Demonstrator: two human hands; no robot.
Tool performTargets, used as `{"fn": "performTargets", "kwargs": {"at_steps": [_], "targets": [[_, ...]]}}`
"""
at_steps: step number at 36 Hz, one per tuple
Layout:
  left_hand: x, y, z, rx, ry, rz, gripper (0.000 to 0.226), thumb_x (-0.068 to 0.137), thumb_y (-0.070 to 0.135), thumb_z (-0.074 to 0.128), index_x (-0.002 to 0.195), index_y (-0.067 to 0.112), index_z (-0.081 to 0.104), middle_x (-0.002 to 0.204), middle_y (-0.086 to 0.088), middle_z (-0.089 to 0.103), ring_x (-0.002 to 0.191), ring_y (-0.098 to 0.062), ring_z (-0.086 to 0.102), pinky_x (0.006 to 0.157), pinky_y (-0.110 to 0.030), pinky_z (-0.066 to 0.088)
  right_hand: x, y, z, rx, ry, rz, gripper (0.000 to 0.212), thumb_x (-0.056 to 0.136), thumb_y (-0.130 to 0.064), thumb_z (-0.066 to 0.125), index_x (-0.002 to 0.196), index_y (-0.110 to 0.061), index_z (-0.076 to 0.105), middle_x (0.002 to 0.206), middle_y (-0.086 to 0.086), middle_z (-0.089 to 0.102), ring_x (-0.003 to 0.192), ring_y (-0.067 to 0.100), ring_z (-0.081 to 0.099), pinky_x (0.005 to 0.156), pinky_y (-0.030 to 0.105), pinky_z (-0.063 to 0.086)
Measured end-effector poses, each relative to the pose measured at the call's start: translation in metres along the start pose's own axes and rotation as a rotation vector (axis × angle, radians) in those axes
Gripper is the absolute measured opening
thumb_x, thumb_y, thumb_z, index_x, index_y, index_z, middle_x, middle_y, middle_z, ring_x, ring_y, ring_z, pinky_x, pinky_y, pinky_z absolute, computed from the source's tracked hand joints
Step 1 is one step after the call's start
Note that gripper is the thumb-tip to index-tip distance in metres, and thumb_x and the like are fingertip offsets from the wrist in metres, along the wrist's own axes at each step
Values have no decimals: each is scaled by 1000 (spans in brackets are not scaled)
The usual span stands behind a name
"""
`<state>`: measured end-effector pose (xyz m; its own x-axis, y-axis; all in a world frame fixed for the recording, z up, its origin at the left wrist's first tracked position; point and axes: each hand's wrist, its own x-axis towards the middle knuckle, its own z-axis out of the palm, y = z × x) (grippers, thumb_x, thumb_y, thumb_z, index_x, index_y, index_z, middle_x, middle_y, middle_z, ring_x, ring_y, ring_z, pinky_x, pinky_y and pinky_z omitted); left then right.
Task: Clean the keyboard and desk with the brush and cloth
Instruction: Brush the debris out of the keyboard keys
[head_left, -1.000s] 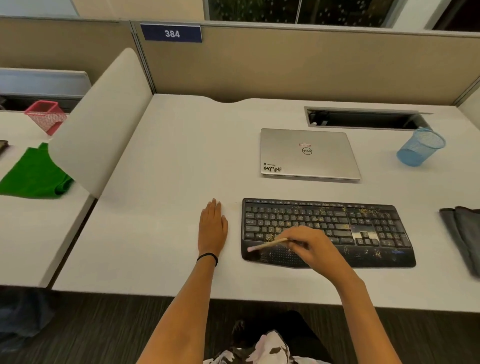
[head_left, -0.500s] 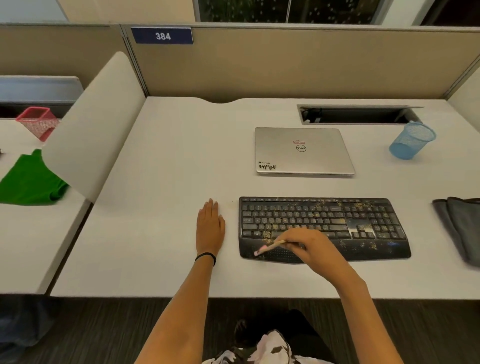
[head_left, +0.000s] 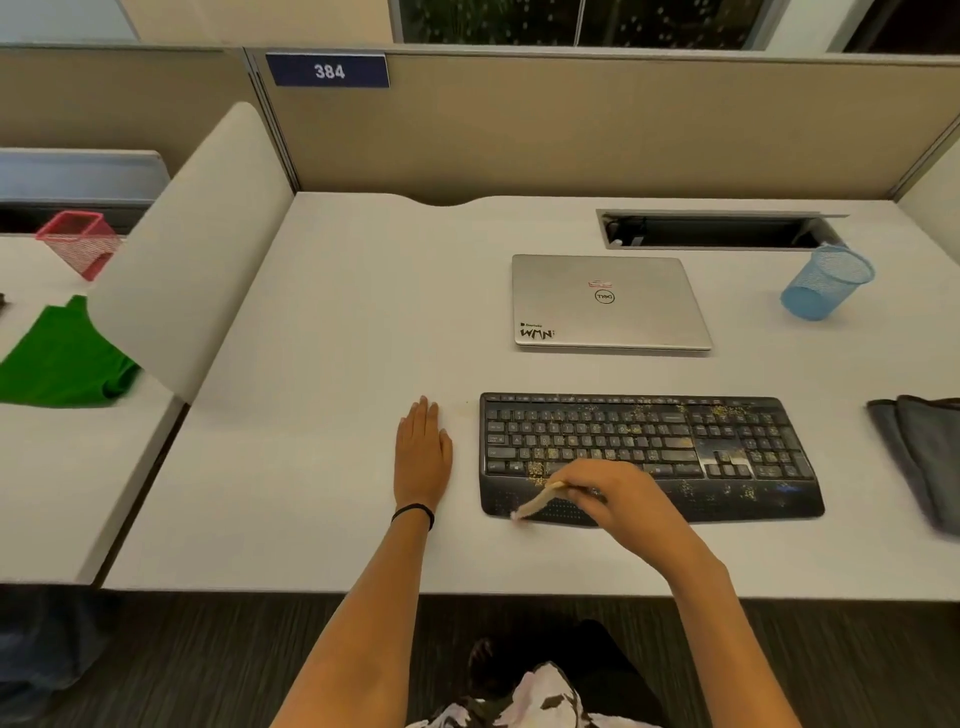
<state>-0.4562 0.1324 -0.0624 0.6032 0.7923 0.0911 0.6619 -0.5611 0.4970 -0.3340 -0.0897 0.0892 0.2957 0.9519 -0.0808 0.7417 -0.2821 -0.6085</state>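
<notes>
Head view. Pinching the brush (head_left: 537, 500) in the right hand (head_left: 618, 491), fingers curled round its handle, over the lower-left palm rest of the black keyboard (head_left: 727, 457); free end blurred, angled left toward the near edge. Left hand (head_left: 422, 452) flat on the white desk (head_left: 337, 364), fingers straight and together, just left of the keyboard, not touching it. Yellowish crumbs (head_left: 535, 467) scattered across the keys. Grey cloth (head_left: 924, 457) at the desk's far right, well apart from both hands.

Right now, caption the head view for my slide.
Right hand holds a pale-handled brush on the crumb-speckled black keyboard; left hand rests flat on the white desk.
</notes>
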Motion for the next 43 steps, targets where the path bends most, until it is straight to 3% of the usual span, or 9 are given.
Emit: {"fn": "performTargets", "kwargs": {"at_steps": [6,10,14,17,21,26,34,39,43], "targets": [[0,1,-1,-7,8,3,47,99,15,36,145,6,30,154,-9,24,144,-20,19,116,-26,2,5,-9,4,59,40,-65,22,89,-12,58,105,-24,68,99,-18,64,85,-9,55,77,10,43],[0,0,-1,-15,11,7,47,99,15,36,145,5,31,153,-10,27,143,-21,21,118,-29,6,8,-13,8,-27,35,-76,25,90,-13,57,109,-25,67,104,-11,67,93,4,57,80,21,47],[1,0,-1,-18,10,9,47,99,15,37,144,6,32,153,-10,27,143,-21,22,118,-30,7,9,-16,3,-128,-61,-64,21,93,-17,52,106,-24,67,101,-8,67,87,1,49,72,16,38],[0,0,-1,-19,12,11,47,99,15,36,144,5,32,153,-10,27,143,-21,21,118,-30,6,10,-16,-1,-192,-121,-48,21,95,-19,49,106,-23,66,100,-6,65,89,5,50,75,24,41],[1,0,0,-13,14,11,47,99,16,37,144,6,32,153,-9,27,143,-21,21,118,-30,6,7,-17,2,-84,-7,-77,23,91,-14,55,107,-24,67,93,-10,67,80,7,50,70,28,46],[0,-1,1,-3,11,8,47,100,17,35,145,6,30,154,-9,25,143,-20,20,118,-29,5,9,-20,5,-94,-4,-109,26,91,-13,55,111,-25,66,96,-8,68,80,1,47,67,14,36],[0,-1,1,-4,16,10,47,99,17,35,145,6,32,154,-9,26,143,-20,20,118,-28,5,12,-16,-5,-182,-150,-36,25,94,-23,49,113,-30,63,99,-11,64,83,0,44,74,18,38],[1,-1,2,-1,16,14,47,99,16,36,145,6,32,154,-9,26,143,-20,20,118,-30,7,10,-17,-1,-69,-33,-78,26,92,-19,54,112,-30,65,74,-34,43,70,-8,41,63,9,30],[1,-1,1,-7,21,20,46,99,15,37,144,5,34,153,-10,28,143,-21,22,118,-31,8,11,-20,2,-116,-72,-85,26,93,-20,52,114,-29,64,82,-24,53,76,0,43,67,16,35]]}}
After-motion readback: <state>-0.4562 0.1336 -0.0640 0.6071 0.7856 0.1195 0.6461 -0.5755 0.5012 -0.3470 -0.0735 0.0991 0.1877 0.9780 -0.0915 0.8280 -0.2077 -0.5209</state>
